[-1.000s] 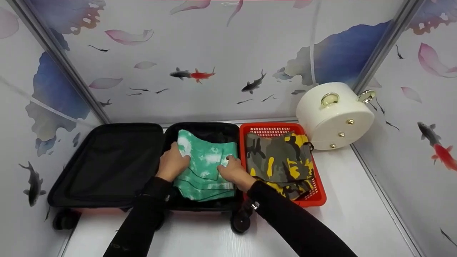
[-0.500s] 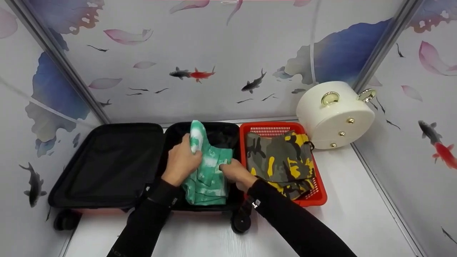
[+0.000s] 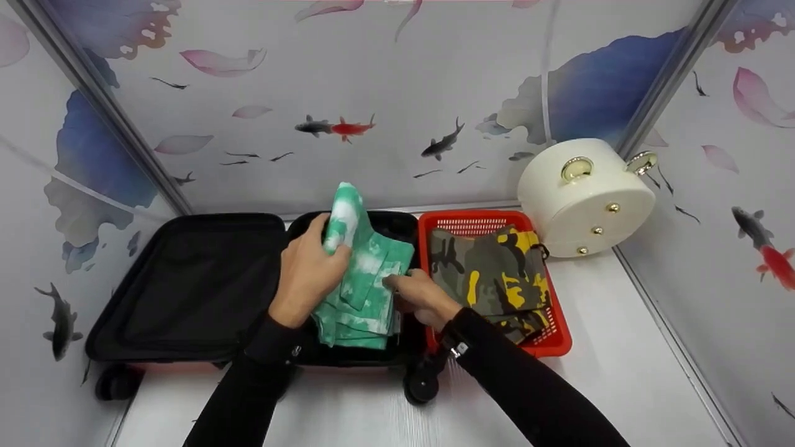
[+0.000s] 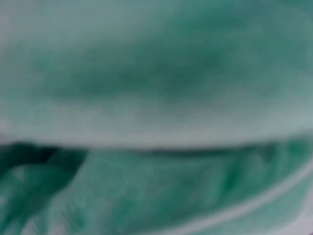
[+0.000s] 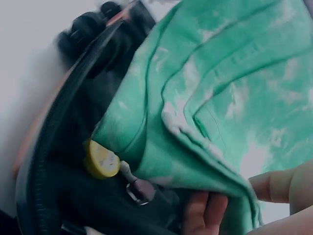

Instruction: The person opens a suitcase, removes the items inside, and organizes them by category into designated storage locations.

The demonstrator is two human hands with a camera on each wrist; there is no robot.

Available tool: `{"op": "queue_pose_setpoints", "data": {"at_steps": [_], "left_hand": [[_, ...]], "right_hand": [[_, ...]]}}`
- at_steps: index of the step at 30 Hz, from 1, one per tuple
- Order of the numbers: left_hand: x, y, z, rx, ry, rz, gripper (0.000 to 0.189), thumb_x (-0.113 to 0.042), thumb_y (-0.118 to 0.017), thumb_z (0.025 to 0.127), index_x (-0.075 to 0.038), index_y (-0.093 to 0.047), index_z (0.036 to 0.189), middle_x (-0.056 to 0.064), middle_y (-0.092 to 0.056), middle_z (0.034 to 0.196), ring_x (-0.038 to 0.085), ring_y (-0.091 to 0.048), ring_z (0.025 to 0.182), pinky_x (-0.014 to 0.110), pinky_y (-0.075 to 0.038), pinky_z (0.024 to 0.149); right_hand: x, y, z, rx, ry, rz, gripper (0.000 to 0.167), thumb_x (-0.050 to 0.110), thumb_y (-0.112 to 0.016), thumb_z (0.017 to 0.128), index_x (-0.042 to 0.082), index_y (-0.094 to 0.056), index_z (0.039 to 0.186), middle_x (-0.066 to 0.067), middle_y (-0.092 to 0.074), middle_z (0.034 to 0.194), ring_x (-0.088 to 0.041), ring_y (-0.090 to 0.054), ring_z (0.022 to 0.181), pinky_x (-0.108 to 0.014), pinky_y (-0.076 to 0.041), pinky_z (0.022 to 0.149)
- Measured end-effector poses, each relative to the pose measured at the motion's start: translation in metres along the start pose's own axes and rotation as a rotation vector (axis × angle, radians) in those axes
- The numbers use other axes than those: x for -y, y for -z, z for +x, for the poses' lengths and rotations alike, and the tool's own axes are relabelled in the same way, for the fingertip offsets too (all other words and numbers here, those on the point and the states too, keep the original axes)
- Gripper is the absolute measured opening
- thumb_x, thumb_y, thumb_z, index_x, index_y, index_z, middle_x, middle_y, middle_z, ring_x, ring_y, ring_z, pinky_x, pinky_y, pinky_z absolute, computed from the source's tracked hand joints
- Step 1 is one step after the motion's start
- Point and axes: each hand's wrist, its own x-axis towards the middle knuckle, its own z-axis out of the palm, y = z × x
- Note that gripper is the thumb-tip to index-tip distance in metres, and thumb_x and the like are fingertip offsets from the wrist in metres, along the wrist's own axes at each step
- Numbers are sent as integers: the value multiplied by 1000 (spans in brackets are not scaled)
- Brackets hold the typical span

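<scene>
A folded green-and-white tie-dye garment (image 3: pixel 366 267) is held over the right half of an open black-lined suitcase (image 3: pixel 289 217). My left hand (image 3: pixel 310 267) grips its left side, where the cloth bends up into a thick fold. My right hand (image 3: pixel 425 295) pinches the right edge; in the right wrist view its fingers (image 5: pixel 203 213) lie under the layered cloth and the thumb (image 5: pixel 276 186) on top. Blurred green cloth (image 4: pixel 161 73) fills the left wrist view. Beneath the garment, in the suitcase, lie a yellow round item (image 5: pixel 101 160) and a small dark piece (image 5: pixel 141 190).
To the right stands a red basket (image 3: pixel 559 338) holding a folded camouflage garment (image 3: pixel 484 273). Behind it a white round case (image 3: pixel 584 192) with gold rings leans in the corner. The suitcase's other half (image 3: pixel 199 285) lies open at left. Printed wall panels (image 3: pixel 385 167) enclose the table.
The garment's left side was folded upward by my left hand, and the cloth now looks narrower. Both hands have lifted it slightly; my right hand kept its hold on the right edge.
</scene>
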Motion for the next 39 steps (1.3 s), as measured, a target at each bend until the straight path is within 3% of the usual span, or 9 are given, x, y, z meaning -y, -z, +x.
{"op": "queue_pose_setpoints", "data": {"at_steps": [4, 8, 11, 16, 20, 26, 33, 36, 39], "left_hand": [[-9, 6, -1, -41, -1, -22, 68, -32, -61, 102, -14, -49, 166, 15, -77, 132, 33, -74, 94, 47, -56, 84], [-13, 7, 0, -51, 0, -59, 68, -33, -63, 101, -16, -51, 165, 15, -76, 136, 33, -75, 96, 48, -57, 85], [-13, 7, 3, -13, 7, -119, 68, -35, -65, 103, -16, -49, 166, 15, -75, 135, 32, -74, 97, 45, -56, 85], [-9, 0, 8, 108, 31, -232, 75, -38, -68, 106, -12, -40, 171, 16, -73, 136, 30, -73, 109, 45, -57, 92], [-9, -16, 8, 163, 21, -282, 78, -35, -68, 106, -10, -36, 173, 16, -72, 139, 28, -73, 113, 45, -58, 96], [-19, -46, 11, 236, -53, -343, 77, -29, -70, 105, -7, -38, 171, 17, -74, 139, 29, -74, 119, 47, -58, 106], [-30, -77, 16, 368, -61, -418, 83, -28, -65, 109, -6, -22, 176, 21, -55, 165, 34, -64, 142, 50, -52, 117], [-30, -90, 18, 404, -54, -428, 83, -29, -63, 110, -5, -18, 176, 22, -47, 171, 35, -59, 148, 50, -51, 119], [-26, -102, 21, 417, -44, -453, 82, -28, -63, 111, -6, -18, 177, 23, -48, 170, 35, -60, 147, 48, -54, 116]], "right_hand": [[10, 8, -4, -12, 49, 44, 56, 19, -65, 105, 6, -42, 154, -16, -59, 137, -26, -70, 115, -38, -60, 96], [19, 21, -10, -49, 93, -21, 59, 23, -64, 106, 9, -36, 157, -18, -54, 146, -28, -65, 124, -44, -56, 106], [29, 40, -15, -80, 134, -66, 62, 26, -62, 109, 14, -32, 162, -17, -47, 158, -31, -56, 138, -49, -50, 114], [48, 80, -24, -129, 209, -156, 60, 27, -57, 113, 18, -30, 166, -17, -45, 164, -33, -53, 142, -49, -47, 117], [55, 108, -32, -149, 239, -275, 64, 31, -55, 116, 21, -26, 172, -19, -46, 162, -34, -54, 139, -50, -48, 115], [52, 144, -42, -136, 252, -247, 68, 24, -50, 118, 19, -17, 178, -21, -40, 169, -35, -53, 139, -44, -49, 112], [52, 180, -49, -185, 238, -288, 73, 21, -45, 115, 20, -10, 180, -24, -36, 175, -33, -53, 135, -36, -49, 101], [50, 194, -50, -197, 233, -288, 77, 22, -46, 115, 23, -5, 180, -26, -34, 174, -35, -52, 139, -39, -50, 104], [46, 206, -50, -199, 222, -265, 79, 20, -47, 116, 25, -1, 180, -23, -25, 181, -38, -44, 152, -48, -47, 116]]}}
